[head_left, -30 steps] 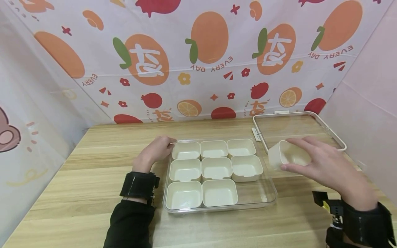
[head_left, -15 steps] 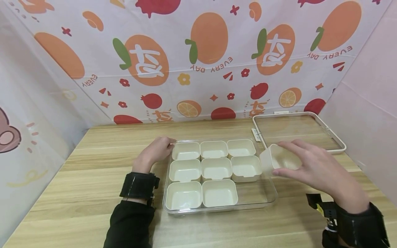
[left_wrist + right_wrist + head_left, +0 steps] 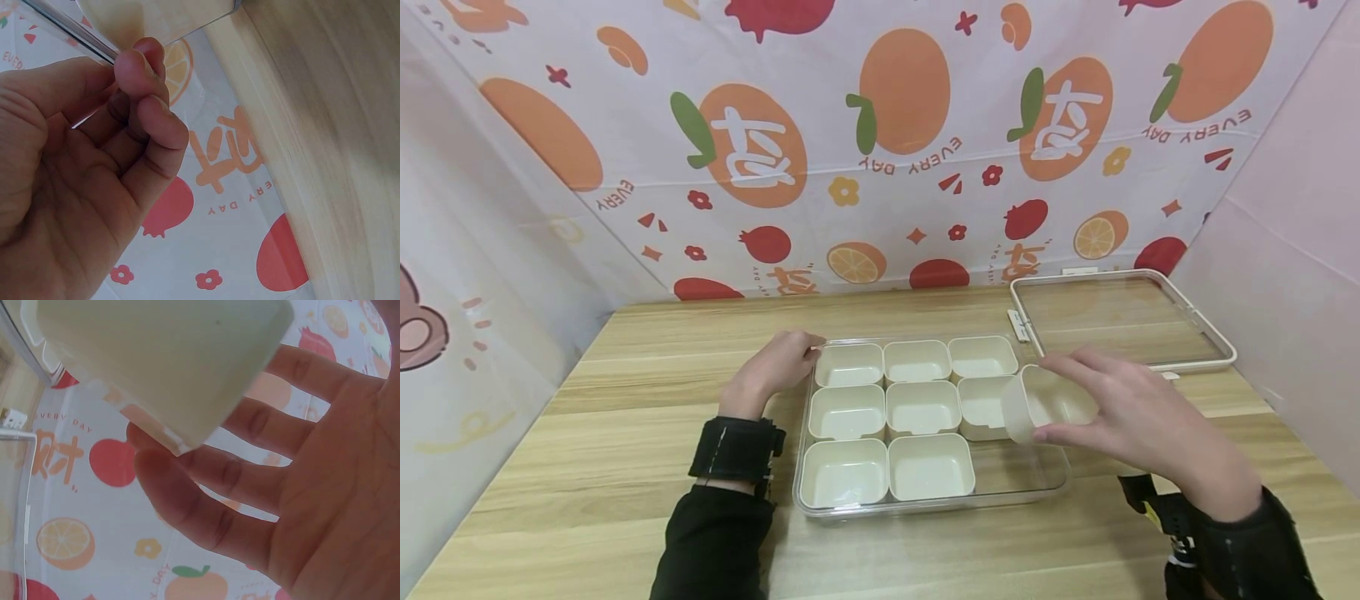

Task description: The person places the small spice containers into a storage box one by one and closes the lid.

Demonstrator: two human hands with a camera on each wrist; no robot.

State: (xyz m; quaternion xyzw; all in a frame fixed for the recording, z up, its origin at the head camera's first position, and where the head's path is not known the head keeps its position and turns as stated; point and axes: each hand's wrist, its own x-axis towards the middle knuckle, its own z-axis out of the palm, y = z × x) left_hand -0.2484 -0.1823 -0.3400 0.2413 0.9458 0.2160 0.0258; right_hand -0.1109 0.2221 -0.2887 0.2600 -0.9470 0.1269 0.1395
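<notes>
A clear plastic tray (image 3: pixel 1018 468) lies on the table, with several cream storage boxes (image 3: pixel 850 412) set in rows inside it. Bare tray floor shows at its front right. At the tray's back left corner, my left hand (image 3: pixel 775 364) pinches the rim between thumb and curled fingers, as the left wrist view also shows. My right hand (image 3: pixel 1138 408) grips another cream box (image 3: pixel 162 369) by its walls, thumb on the near side and fingers on the far side. This box is tilted above the tray's right side, partly covering the middle row's right box.
A clear lid with a white frame (image 3: pixel 1206 364) lies on the wooden table (image 3: pixel 595 467) at the back right. Behind the table hangs a fruit-patterned cloth (image 3: pixel 902 192). Pale cloth walls stand at both sides.
My right hand has carried its box leftward and slightly down, from beside the tray to over its right side. My left hand stays on the corner.
</notes>
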